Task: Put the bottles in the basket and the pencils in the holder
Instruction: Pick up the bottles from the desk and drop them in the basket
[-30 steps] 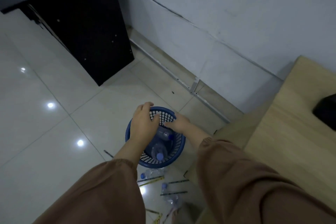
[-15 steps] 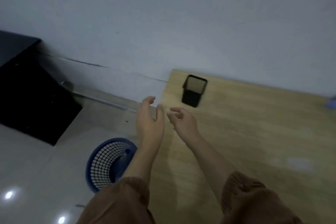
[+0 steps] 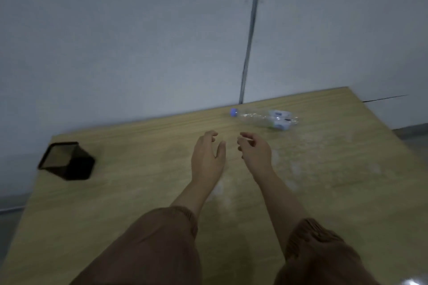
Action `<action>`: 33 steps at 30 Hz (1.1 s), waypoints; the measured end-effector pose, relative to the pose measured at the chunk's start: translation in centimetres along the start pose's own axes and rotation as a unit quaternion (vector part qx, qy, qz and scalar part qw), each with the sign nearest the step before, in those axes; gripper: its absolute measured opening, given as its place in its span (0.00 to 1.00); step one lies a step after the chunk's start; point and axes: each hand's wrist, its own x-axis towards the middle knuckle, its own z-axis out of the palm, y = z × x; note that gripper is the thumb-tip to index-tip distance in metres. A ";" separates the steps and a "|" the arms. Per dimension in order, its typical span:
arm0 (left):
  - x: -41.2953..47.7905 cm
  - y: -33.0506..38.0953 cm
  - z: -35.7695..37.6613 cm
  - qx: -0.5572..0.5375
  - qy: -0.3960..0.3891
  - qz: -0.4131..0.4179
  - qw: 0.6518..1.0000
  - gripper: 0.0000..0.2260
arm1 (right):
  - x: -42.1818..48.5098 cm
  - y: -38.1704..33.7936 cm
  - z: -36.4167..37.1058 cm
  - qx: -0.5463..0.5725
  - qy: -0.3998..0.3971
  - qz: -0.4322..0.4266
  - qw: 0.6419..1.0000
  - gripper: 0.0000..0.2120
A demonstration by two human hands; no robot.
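Note:
A clear plastic bottle [image 3: 266, 119] with a blue cap lies on its side near the far edge of the wooden table [image 3: 139, 192], cap pointing left. My left hand [image 3: 207, 157] and my right hand [image 3: 256, 150] hover over the table just in front of the bottle, both empty with fingers loosely curled and apart. The black square pencil holder [image 3: 67, 162] stands at the table's far left corner. The basket and the pencils are out of view.
A grey wall [image 3: 139, 41] with a dark vertical seam rises right behind the table. A strip of floor [image 3: 9, 206] shows past the table's left edge. Brown sleeves cover both forearms at the bottom.
The view swung from the blue basket on the floor up and right to the table. Both hands left the basket rim and now reach over the table toward the lying bottle.

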 end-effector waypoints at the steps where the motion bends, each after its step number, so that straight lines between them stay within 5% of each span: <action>1: 0.7 0.8 2.1 0.009 -0.026 0.005 1.000 0.15 | 1.4 0.2 -1.9 0.004 0.022 0.004 1.000 0.10; 7: 7.2 2.7 11.8 0.147 -0.150 0.065 0.976 0.25 | 8.1 0.9 -9.8 -0.009 0.080 0.002 0.997 0.10; 13: 14.0 3.9 17.3 0.328 -0.225 0.080 0.914 0.40 | 12.1 1.3 -13.6 -0.063 0.066 -0.054 0.994 0.11; 18: 15.2 2.7 18.3 0.437 -0.219 0.081 0.869 0.29 | 12.2 2.3 -13.6 -0.043 0.060 -0.059 0.996 0.10; 21: 13.7 2.4 16.8 0.388 -0.219 0.049 0.894 0.24 | 11.3 2.7 -12.2 -0.025 0.053 -0.052 0.997 0.11; 25: 11.1 1.3 12.9 0.155 -0.220 -0.109 0.957 0.34 | 9.8 1.3 -8.8 0.015 0.049 -0.055 0.997 0.06; 30: 8.0 0.0 4.5 -0.062 -0.089 -0.170 0.979 0.39 | 6.5 -2.6 -2.4 0.043 0.032 -0.096 0.994 0.05; 33: 6.2 -0.9 -2.2 -0.160 0.015 -0.174 0.971 0.32 | 3.2 -5.5 2.6 0.054 -0.008 -0.120 0.991 0.06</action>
